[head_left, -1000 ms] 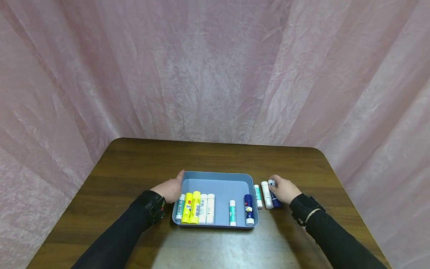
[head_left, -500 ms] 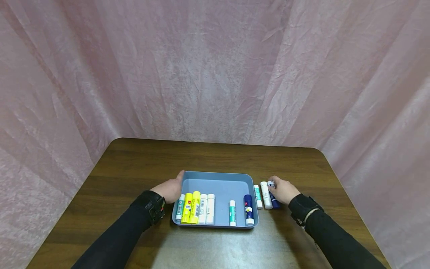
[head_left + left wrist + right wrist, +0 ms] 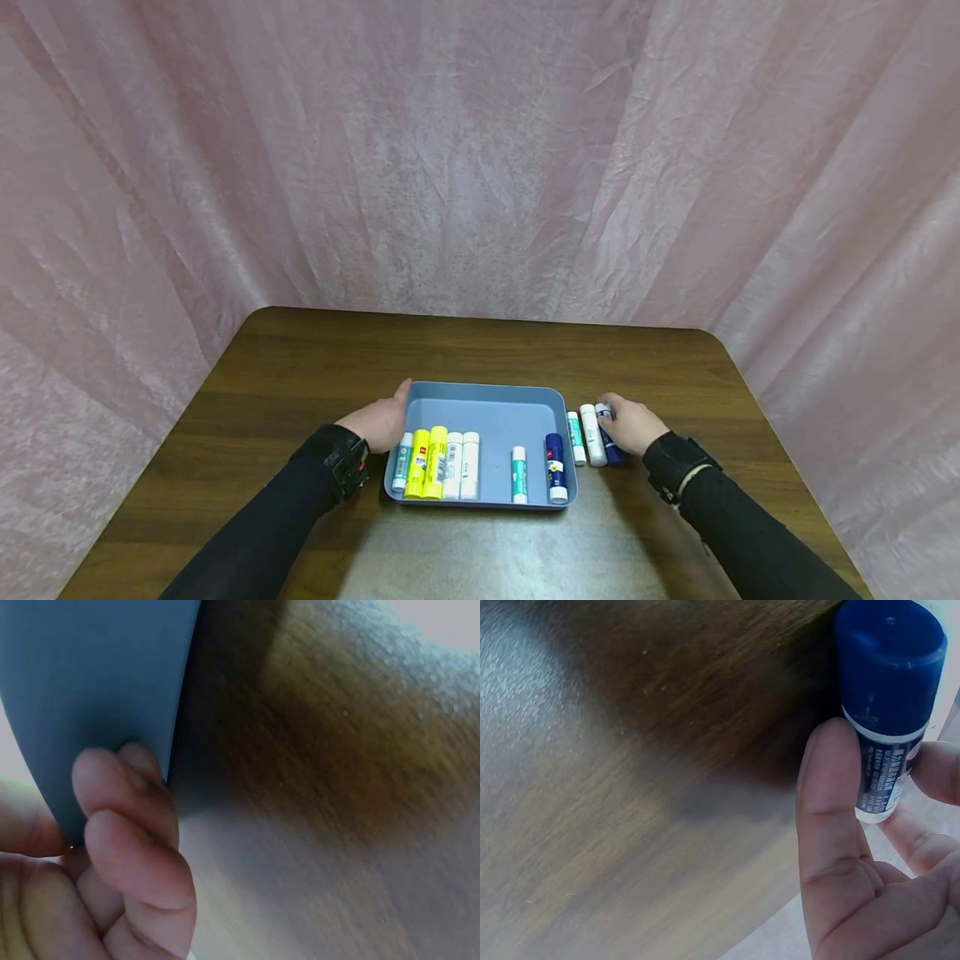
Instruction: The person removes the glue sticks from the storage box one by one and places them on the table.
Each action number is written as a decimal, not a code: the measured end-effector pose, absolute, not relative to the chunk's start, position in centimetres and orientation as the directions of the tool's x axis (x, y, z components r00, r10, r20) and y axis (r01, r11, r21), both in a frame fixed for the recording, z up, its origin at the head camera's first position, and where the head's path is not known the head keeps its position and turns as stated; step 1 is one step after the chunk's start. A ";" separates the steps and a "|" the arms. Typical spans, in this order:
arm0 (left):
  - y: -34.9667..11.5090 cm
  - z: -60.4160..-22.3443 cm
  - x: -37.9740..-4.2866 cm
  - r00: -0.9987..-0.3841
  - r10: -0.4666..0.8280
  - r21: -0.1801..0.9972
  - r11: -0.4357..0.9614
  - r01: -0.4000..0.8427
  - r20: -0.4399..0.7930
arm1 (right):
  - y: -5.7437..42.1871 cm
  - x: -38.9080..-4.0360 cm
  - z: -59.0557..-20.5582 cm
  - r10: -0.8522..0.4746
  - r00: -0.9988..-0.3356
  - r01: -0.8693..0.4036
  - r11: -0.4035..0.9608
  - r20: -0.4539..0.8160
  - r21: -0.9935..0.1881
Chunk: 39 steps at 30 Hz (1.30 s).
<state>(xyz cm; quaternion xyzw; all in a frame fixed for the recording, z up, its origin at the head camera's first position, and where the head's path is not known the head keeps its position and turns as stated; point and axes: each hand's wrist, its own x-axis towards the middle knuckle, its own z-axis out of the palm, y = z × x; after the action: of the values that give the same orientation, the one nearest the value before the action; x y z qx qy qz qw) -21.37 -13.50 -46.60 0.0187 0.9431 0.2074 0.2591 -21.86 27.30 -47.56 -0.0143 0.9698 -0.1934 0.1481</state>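
Observation:
A blue-grey tray (image 3: 495, 404) lies on the table, and my left hand (image 3: 381, 422) grips its left side. In the left wrist view, curled fingers (image 3: 135, 855) press the outer wall, with the thumb at the rim. Right of the tray, my right hand (image 3: 633, 425) holds a dark blue glue stick (image 3: 613, 452) between thumb and fingers. The right wrist view shows its blue cap (image 3: 891, 667) and printed label, with fingers on both sides. Directly left of it lies a white glue stick (image 3: 593, 435), then a smaller green-and-white one (image 3: 576, 439) beside the tray wall.
Inside the tray, a green-and-white stick (image 3: 402, 462), yellow glue sticks (image 3: 436, 462) and white ones (image 3: 469, 467) line up at left. A lone green-and-white stick (image 3: 519, 475) and a dark blue one (image 3: 556, 468) lie further right. A pink curtain (image 3: 480, 167) hangs behind the wooden table (image 3: 300, 358).
My right hand has shifted slightly left with the dark blue glue stick, and the white glue stick beside it has moved a little left too. The left hand and tray stay put.

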 end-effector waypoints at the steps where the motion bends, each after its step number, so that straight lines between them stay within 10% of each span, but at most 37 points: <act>1: -13.5 -46.6 -21.4 -0.865 0.140 0.399 0.914 -0.074 -0.482 | 27.3 -21.9 -47.6 -0.087 -0.956 0.027 0.924 -0.279 -0.381; 39: -13.4 -46.3 -21.4 -0.855 0.136 0.404 0.910 -0.092 -0.501 | 27.3 -21.7 -47.5 -0.122 -0.965 -0.025 0.923 -0.231 -0.385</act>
<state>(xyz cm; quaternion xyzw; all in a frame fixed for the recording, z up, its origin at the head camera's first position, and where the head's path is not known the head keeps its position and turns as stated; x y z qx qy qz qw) -21.38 -13.39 -46.32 0.0116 0.9395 0.2114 0.2692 -21.70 27.33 -47.46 -0.0378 0.9723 -0.1931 0.1261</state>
